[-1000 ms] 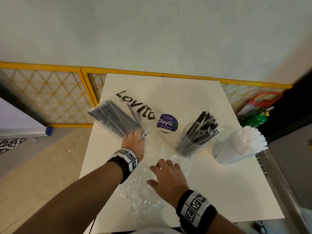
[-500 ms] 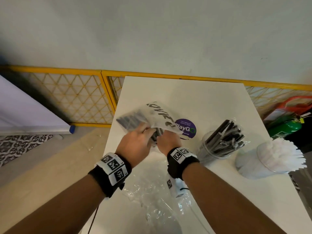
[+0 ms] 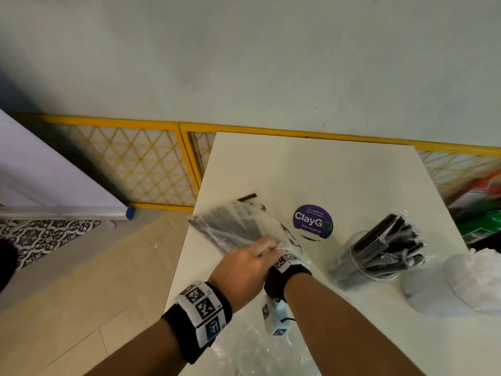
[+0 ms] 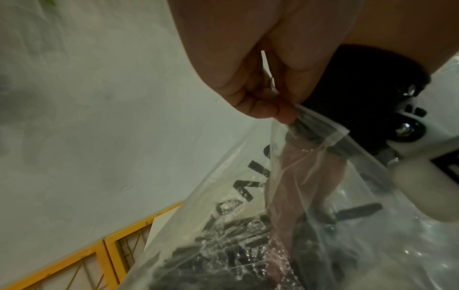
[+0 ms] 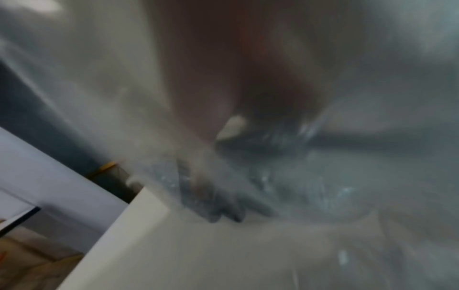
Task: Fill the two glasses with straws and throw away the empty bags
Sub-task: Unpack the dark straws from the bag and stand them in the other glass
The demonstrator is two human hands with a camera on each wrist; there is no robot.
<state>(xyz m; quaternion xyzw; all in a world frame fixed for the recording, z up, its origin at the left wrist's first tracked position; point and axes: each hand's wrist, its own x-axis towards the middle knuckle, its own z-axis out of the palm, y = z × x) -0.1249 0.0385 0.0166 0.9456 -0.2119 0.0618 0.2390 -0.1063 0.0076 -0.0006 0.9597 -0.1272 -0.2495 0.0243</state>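
Purple ClayGo sticker (image 3: 312, 220), yellow fence (image 3: 141, 161)

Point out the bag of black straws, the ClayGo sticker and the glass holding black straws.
bag of black straws (image 3: 230, 226): head view, clear plastic over the straws.
ClayGo sticker (image 3: 312, 223): head view, centre of the purple disc.
glass holding black straws (image 3: 360, 263): head view, clear side wall.

Surface: white table (image 3: 339, 172) | Resting on it: round purple sticker (image 3: 312, 220); glass of black straws (image 3: 371, 256); glass of white straws (image 3: 461, 283); crumpled clear bag (image 3: 252, 351) at the near edge.
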